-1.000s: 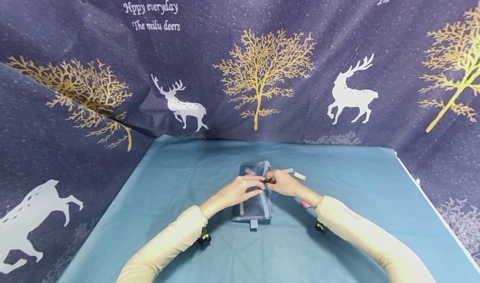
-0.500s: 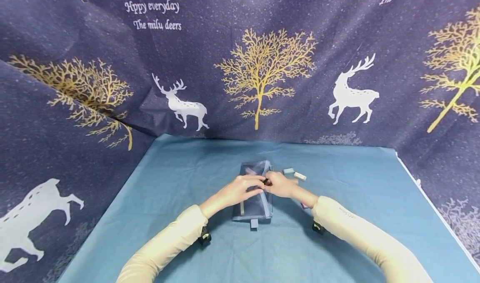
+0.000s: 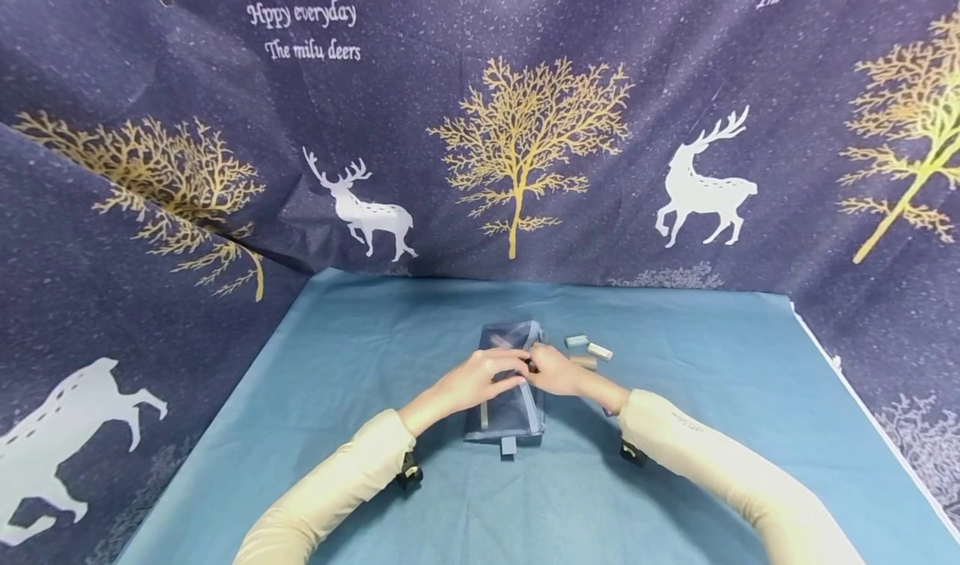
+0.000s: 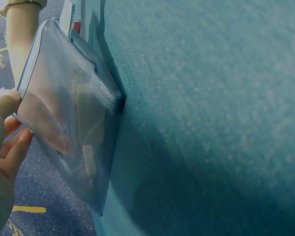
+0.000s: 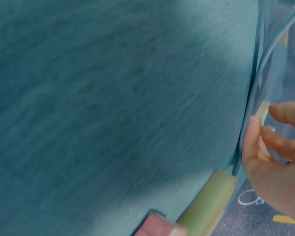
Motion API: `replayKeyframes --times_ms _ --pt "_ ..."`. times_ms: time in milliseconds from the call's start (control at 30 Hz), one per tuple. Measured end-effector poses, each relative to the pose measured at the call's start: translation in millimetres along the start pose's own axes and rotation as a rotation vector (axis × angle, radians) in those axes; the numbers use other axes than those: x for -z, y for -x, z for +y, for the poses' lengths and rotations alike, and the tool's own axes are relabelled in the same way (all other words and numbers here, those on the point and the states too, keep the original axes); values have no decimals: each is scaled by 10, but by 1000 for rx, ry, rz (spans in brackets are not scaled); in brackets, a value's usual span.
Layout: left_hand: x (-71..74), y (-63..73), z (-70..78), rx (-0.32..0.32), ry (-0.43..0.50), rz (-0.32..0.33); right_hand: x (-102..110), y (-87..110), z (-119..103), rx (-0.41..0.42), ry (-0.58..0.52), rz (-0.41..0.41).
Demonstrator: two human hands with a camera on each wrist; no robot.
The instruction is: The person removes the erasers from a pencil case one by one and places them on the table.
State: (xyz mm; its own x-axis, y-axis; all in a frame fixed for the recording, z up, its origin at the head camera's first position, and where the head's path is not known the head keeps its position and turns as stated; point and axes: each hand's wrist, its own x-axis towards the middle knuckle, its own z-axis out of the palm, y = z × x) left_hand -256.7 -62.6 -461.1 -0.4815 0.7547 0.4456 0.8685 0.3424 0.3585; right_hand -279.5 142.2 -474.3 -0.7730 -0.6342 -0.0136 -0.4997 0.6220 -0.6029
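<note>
A translucent blue mesh zip pouch [image 3: 504, 423] lies on the blue cloth, its zip edge to the right. My left hand [image 3: 476, 377] reaches over it and, in the left wrist view, pinches the rim of its opening between thumb and fingers. At that opening is my right hand [image 3: 557, 371], pinching a small whitish stick [image 5: 262, 112] whose kind I cannot tell. Blurred shapes show through the mesh [image 4: 78, 108]. A pale strip [image 3: 483, 415] is visible inside the pouch in the head view.
Right of the pouch lie a pale blue-green piece [image 3: 577, 341], a cream piece [image 3: 600, 351] and a tan piece [image 3: 582, 362]. The right wrist view shows a pink block [image 5: 160, 226] and a yellow-green bar [image 5: 209, 204]. A deer-print curtain [image 3: 450, 132] hangs behind the cloth.
My right hand has moved slightly left and closer to the pouch opening, uncovering the small pieces behind it. My left hand and the pouch have stayed put.
</note>
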Motion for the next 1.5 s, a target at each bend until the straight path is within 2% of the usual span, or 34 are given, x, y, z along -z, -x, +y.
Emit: replayKeyframes --times_ms 633,700,900,1000,1100,1300,1500 --pt "26 -36 8 -56 -24 49 -33 -89 -44 26 234 55" --pt "30 -36 10 -53 -26 51 -33 -95 -69 -2 244 54" --pt "12 -28 7 -61 -42 51 -72 -121 -154 -195 253 52" --pt "5 -16 13 -56 -37 45 -104 -124 -172 -241 231 50" --pt "2 2 21 -43 -30 36 -133 -111 -171 -230 210 54" --pt "-7 24 17 -21 -22 41 -136 -81 -145 -146 203 66" --pt "-2 22 9 -33 -18 52 -130 -82 -95 -93 150 77"
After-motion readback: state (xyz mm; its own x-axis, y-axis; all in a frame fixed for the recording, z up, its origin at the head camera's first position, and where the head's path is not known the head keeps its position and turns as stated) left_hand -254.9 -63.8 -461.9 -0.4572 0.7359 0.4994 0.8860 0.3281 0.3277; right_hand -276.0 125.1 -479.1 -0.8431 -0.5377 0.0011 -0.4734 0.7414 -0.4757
